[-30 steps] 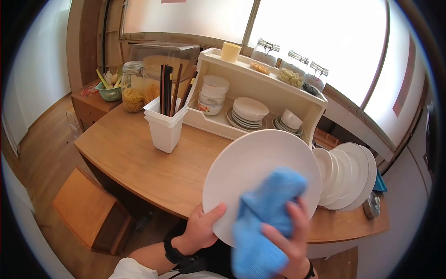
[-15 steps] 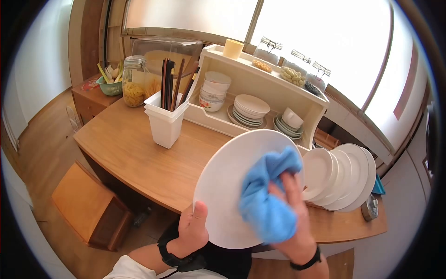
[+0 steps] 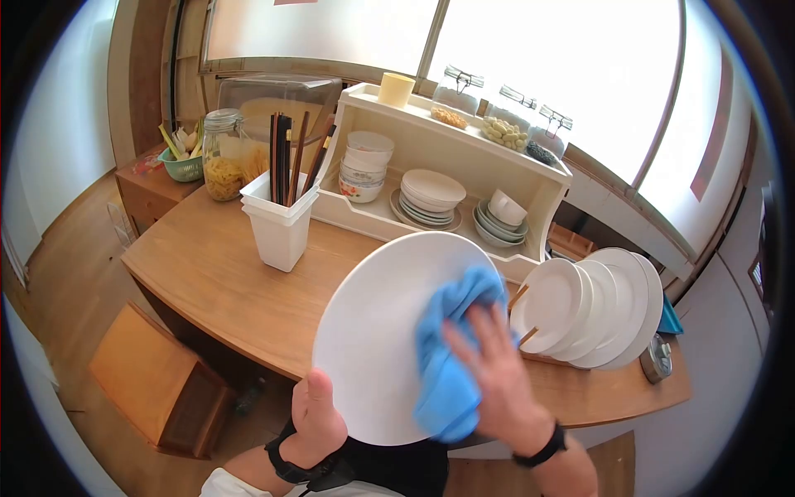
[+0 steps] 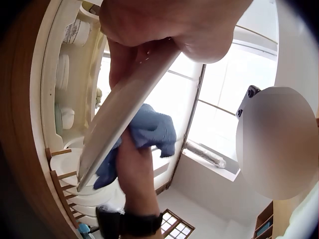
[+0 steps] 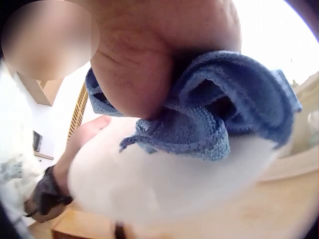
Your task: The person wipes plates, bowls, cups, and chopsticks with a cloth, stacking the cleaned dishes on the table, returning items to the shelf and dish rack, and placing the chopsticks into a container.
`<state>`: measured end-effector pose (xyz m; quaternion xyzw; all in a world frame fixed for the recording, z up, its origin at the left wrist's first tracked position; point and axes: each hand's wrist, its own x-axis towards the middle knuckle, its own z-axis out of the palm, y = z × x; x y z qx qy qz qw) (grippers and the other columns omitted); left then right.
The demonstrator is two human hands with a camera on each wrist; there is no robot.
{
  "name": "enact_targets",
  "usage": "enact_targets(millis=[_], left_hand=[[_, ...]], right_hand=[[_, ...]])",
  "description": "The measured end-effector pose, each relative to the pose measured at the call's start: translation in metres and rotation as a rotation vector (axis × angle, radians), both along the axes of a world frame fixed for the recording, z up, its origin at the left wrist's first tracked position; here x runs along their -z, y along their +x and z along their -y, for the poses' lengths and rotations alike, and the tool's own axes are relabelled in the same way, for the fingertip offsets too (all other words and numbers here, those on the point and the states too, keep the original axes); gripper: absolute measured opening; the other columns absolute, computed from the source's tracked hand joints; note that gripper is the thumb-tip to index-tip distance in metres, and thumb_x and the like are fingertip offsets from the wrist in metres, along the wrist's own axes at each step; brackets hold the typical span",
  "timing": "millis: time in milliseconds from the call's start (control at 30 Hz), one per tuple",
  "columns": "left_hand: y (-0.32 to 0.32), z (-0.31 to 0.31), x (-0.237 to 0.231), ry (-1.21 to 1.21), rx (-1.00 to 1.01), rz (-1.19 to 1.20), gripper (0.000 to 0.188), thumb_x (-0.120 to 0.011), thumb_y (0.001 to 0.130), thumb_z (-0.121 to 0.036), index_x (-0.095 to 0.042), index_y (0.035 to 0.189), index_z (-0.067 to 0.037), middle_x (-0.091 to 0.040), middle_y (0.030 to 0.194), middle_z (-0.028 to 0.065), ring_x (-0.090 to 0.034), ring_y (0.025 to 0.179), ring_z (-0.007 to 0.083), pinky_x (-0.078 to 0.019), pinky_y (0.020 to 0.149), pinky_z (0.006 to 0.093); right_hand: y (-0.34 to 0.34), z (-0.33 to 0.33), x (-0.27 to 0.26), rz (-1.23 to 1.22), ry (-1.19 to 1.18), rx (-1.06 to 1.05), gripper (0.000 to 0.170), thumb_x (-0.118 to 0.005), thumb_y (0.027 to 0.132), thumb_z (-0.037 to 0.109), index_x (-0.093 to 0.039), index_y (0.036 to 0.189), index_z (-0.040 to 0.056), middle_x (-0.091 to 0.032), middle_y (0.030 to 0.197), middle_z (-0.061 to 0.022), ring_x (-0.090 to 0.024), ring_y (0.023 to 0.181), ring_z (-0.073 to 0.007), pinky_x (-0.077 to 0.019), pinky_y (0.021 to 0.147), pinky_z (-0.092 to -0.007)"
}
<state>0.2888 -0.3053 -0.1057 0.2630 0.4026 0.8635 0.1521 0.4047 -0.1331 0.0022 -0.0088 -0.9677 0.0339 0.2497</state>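
From where I stand, the left hand point(image 3: 316, 418) is clamped on the near left rim of a big white plate point(image 3: 373, 340), thumb along the front and fingers tucked behind, probably so that nearly all the face stays free for the other hand. The right hand point(image 3: 501, 373) has its fingers spread and fairly straight over a bunched blue cloth point(image 3: 447, 406), flattening it against the plate's right side; a broad press like that likely spreads the push and spares the skin. The plate itself is held up and tilted in front of the body, clear of the wooden table point(image 3: 199, 265), perhaps to leave both hands room. Just beyond the cloth, white plates point(image 3: 553, 306) stand on edge between wooden pegs point(image 3: 527, 335), presumably to keep their faces apart. Farther back, the cream shelf point(image 3: 352, 215) carries bowls point(image 3: 364, 166) and small plates point(image 3: 432, 189) in stacks, which saves room behind its raised lip. To the left, a white holder point(image 3: 280, 240) keeps the chopsticks point(image 3: 284, 153) upright (I count 2 rims, so it looks like 1 tub nested inside another), easy to pluck out by the ends.
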Motion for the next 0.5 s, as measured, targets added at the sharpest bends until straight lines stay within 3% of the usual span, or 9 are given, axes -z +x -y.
enact_targets(millis=[100, 167, 200, 300, 367, 400, 433, 467, 500], left_hand=[[0.009, -0.005, -0.011, 0.016, -0.013, 0.038, 0.064, -0.030, 0.101, -0.049, -0.052, 0.120, 0.008, -0.062, 0.112, 0.0106, -0.058, 0.100, 0.0165, -0.0474, 0.084, 0.0296], [0.009, 0.003, -0.006, -0.154, 0.003, -0.094, 0.066, -0.029, 0.101, -0.051, -0.053, 0.120, 0.008, -0.061, 0.111, 0.0096, -0.057, 0.100, 0.0149, -0.0469, 0.084, 0.0291], [0.013, 0.002, -0.010, -0.105, -0.012, -0.033, 0.064, -0.030, 0.101, -0.050, -0.054, 0.118, 0.008, -0.062, 0.108, 0.0087, -0.056, 0.097, 0.0131, -0.0463, 0.083, 0.0278], [0.013, 0.007, 0.001, -0.087, 0.111, -0.012, 0.063, -0.033, 0.101, -0.049, -0.055, 0.116, 0.008, -0.063, 0.105, 0.0084, -0.057, 0.095, 0.0125, -0.0464, 0.081, 0.0270], [0.010, 0.013, -0.004, -0.141, 0.047, -0.063, 0.061, -0.038, 0.100, -0.048, -0.056, 0.115, 0.009, -0.064, 0.103, 0.0085, -0.058, 0.094, 0.0128, -0.0468, 0.080, 0.0269], [0.008, 0.017, -0.006, -0.092, 0.012, -0.057, 0.060, -0.039, 0.100, -0.047, -0.056, 0.115, 0.009, -0.064, 0.104, 0.0091, -0.058, 0.094, 0.0134, -0.0470, 0.080, 0.0272], [0.007, 0.021, -0.008, -0.046, -0.025, -0.050, 0.060, -0.040, 0.100, -0.047, -0.055, 0.115, 0.010, -0.064, 0.105, 0.0096, -0.059, 0.094, 0.0140, -0.0472, 0.080, 0.0275], [0.008, 0.022, -0.021, -0.030, -0.094, 0.005, 0.059, -0.042, 0.100, -0.045, -0.055, 0.114, 0.011, -0.065, 0.103, 0.0106, -0.060, 0.092, 0.0154, -0.0477, 0.080, 0.0282], [0.008, 0.026, -0.022, -0.025, -0.099, 0.010, 0.059, -0.042, 0.100, -0.045, -0.055, 0.114, 0.011, -0.065, 0.103, 0.0106, -0.060, 0.092, 0.0154, -0.0477, 0.080, 0.0282]], right_hand=[[0.000, 0.042, 0.026, 0.097, 0.053, -0.236, 0.056, -0.061, 0.077, 0.019, -0.052, 0.132, 0.0074, -0.045, 0.135, -0.0222, -0.035, 0.132, -0.0458, -0.0292, 0.108, -0.0547], [-0.012, 0.043, 0.012, 0.106, 0.132, -0.321, 0.055, -0.059, 0.078, 0.019, -0.051, 0.132, 0.0074, -0.046, 0.135, -0.0211, -0.036, 0.132, -0.0434, -0.0299, 0.108, -0.0543], [-0.020, 0.041, 0.000, 0.120, 0.217, -0.403, 0.054, -0.057, 0.080, 0.018, -0.051, 0.132, 0.0074, -0.046, 0.135, -0.0200, -0.037, 0.132, -0.0410, -0.0305, 0.107, -0.0538], [-0.031, 0.019, -0.035, -0.074, 0.291, -0.222, 0.059, -0.065, 0.075, 0.020, -0.052, 0.131, 0.0077, -0.049, 0.129, -0.0193, -0.041, 0.127, -0.0421, -0.0351, 0.103, -0.0529], [-0.026, 0.000, -0.057, -0.118, 0.256, -0.001, 0.070, -0.069, 0.071, 0.017, -0.046, 0.135, 0.0045, -0.045, 0.135, -0.0240, -0.037, 0.131, -0.0415, -0.0304, 0.108, -0.0519], [-0.020, -0.020, -0.056, -0.117, 0.134, 0.067, 0.079, -0.077, 0.065, 0.018, -0.046, 0.135, 0.0017, -0.043, 0.134, -0.0245, -0.039, 0.126, -0.0462, -0.0337, 0.107, -0.0478], [-0.014, -0.039, -0.047, -0.172, -0.105, 0.018, 0.082, -0.080, 0.064, 0.018, -0.044, 0.136, 0.0002, -0.047, 0.133, -0.0220, -0.046, 0.123, -0.0387, -0.0364, 0.105, -0.0427], [-0.011, -0.048, -0.036, -0.192, -0.473, -0.135, 0.072, -0.078, 0.073, 0.018, -0.045, 0.135, 0.0003, -0.052, 0.129, -0.0174, -0.053, 0.116, -0.0282, -0.0413, 0.099, -0.0372], [-0.007, -0.047, -0.024, -0.234, -0.535, -0.030, 0.065, -0.075, 0.076, 0.016, -0.046, 0.133, 0.0004, -0.054, 0.127, -0.0176, -0.054, 0.114, -0.0286, -0.0415, 0.099, -0.0358]])
